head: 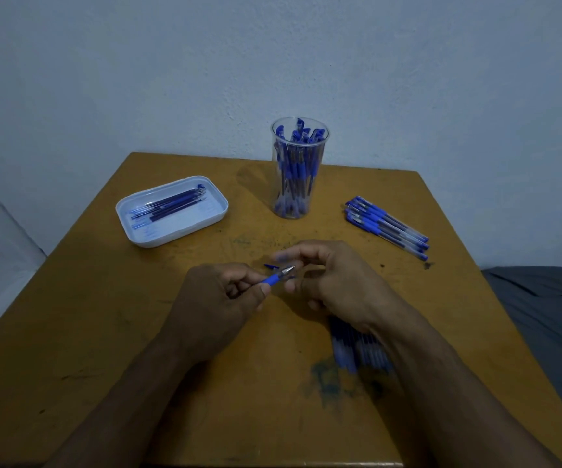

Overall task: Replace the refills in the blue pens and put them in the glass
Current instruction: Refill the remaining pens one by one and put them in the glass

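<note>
A blue pen (274, 278) is pinched at its rubber sleeve in the grip of the left hand (220, 300), metal tip pointing up and to the right toward the right hand (327, 275). The right grip is curled just beside the tip; something small and blue, probably the cap (281, 256), seems pinched there, though blur leaves this uncertain.

The step in hand is judged to be opening or closing this pen. It is best done with the barrel kept steady by the left hand while only the right fingers turn or push, and with the parts kept in line so the thread or cap is not forced.

Refills (171, 206) lie in the white tray (212, 216) at the left of the surface (104, 315). The glass (298, 170), already holding many pens, stands behind the hands, and a row of pens (386, 226) lies to its right.
</note>
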